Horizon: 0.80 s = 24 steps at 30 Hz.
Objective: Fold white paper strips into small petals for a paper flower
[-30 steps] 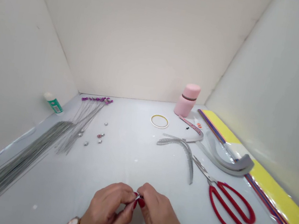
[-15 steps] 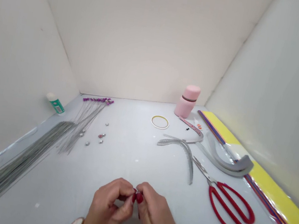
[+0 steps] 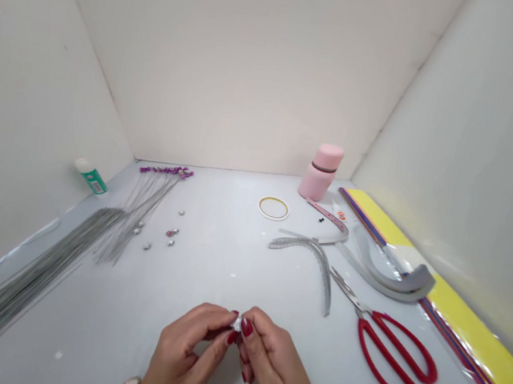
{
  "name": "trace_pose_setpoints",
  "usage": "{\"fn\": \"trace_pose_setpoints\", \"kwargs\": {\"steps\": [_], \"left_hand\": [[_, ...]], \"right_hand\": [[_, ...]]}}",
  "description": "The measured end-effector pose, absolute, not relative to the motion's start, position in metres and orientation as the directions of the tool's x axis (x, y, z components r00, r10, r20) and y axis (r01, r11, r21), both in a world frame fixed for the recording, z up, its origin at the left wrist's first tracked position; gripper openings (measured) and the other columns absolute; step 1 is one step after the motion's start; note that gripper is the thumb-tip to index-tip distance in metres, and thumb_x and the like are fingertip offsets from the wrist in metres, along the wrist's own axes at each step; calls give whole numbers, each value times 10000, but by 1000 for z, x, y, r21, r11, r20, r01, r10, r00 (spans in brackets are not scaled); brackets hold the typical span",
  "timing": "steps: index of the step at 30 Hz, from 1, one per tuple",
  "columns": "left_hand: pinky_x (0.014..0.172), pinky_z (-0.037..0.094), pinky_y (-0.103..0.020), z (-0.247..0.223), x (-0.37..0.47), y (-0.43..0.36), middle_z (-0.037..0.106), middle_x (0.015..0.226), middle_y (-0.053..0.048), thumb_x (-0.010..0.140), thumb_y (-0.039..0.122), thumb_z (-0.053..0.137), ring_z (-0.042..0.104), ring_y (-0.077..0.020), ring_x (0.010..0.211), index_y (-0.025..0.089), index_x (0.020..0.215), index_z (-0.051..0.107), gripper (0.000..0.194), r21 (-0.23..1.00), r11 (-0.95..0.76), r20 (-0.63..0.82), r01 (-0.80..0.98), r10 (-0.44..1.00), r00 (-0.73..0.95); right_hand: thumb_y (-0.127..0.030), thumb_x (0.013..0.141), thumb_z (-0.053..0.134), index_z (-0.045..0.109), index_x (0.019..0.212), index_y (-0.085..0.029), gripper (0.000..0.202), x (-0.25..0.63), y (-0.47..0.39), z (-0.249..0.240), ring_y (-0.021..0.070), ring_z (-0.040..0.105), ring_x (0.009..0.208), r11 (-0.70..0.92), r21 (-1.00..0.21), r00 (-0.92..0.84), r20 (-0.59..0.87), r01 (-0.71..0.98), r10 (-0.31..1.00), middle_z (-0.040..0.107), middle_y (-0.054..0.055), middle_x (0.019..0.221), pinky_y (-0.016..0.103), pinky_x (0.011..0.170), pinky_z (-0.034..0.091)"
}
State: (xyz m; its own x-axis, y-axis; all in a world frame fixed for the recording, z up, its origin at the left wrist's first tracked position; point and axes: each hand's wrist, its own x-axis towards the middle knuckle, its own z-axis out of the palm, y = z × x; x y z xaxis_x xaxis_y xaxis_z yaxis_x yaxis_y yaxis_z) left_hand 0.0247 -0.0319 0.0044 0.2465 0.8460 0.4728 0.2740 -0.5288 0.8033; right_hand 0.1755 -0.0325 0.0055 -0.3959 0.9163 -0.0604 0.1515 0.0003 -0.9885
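Near the front of the white table, my left hand (image 3: 192,346) and my right hand (image 3: 270,356) meet fingertip to fingertip. Between them they pinch a small silvery-white folded paper piece (image 3: 237,324), partly covered by thumbs and forefingers. It resembles the little silver paper stars (image 3: 147,245) lying loose to the left, though its exact shape is hidden. One pinkish-red star (image 3: 169,234) lies among the silver ones. To the right of my right hand are the red-handled scissors (image 3: 380,333), lying with blades partly apart.
At left lie a bundle of grey wires (image 3: 38,273), purple-tipped stems (image 3: 157,191) and a glue stick (image 3: 91,176). Farther back are a tape roll (image 3: 259,209) and a pink flask (image 3: 320,173). Grey paper strips (image 3: 323,266) and yellow-topped paper packs (image 3: 461,324) occupy the right.
The fingers have shifted their grip, and more of the silvery piece now shows between them. My right thumb has lifted slightly and lower right fingers have come into view.
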Motion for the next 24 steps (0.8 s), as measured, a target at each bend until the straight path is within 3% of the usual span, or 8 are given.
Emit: {"fn": "trace_pose_setpoints", "kwargs": {"steps": [5,9,15,24], "left_hand": [[641,502,-233,2,24,-32,650,819,-59,793,45,499,613,-154,742,182,960,606,241,808,-506,460,302,862,215],[656,495,-230,1,25,-33,642,838,-55,796,37,493,607,-147,755,186,983,591,259,822,-498,444,277,864,236],[640,500,-222,3,25,-35,640,841,-57,793,31,489,608,-145,749,190,985,579,265,838,-474,415,272,876,247],[649,509,-239,5,21,-35,659,823,-69,729,-29,516,611,-153,746,179,981,576,333,736,-616,547,282,785,291]], "right_hand": [[-274,911,268,431,868,-197,185,179,-33,4,125,441,559,270,-874,-395,100,404,913,460,-16,643,230,528,361],[-244,902,251,414,900,-201,168,179,-32,4,144,484,583,314,-809,-412,99,498,906,520,9,695,246,547,385],[-211,893,246,411,858,-203,169,180,-32,1,144,491,563,364,-758,-428,124,541,895,522,14,686,239,526,391],[-214,887,232,394,792,-205,189,179,-32,2,134,452,507,413,-745,-467,155,523,871,474,-6,618,231,489,373]]}}
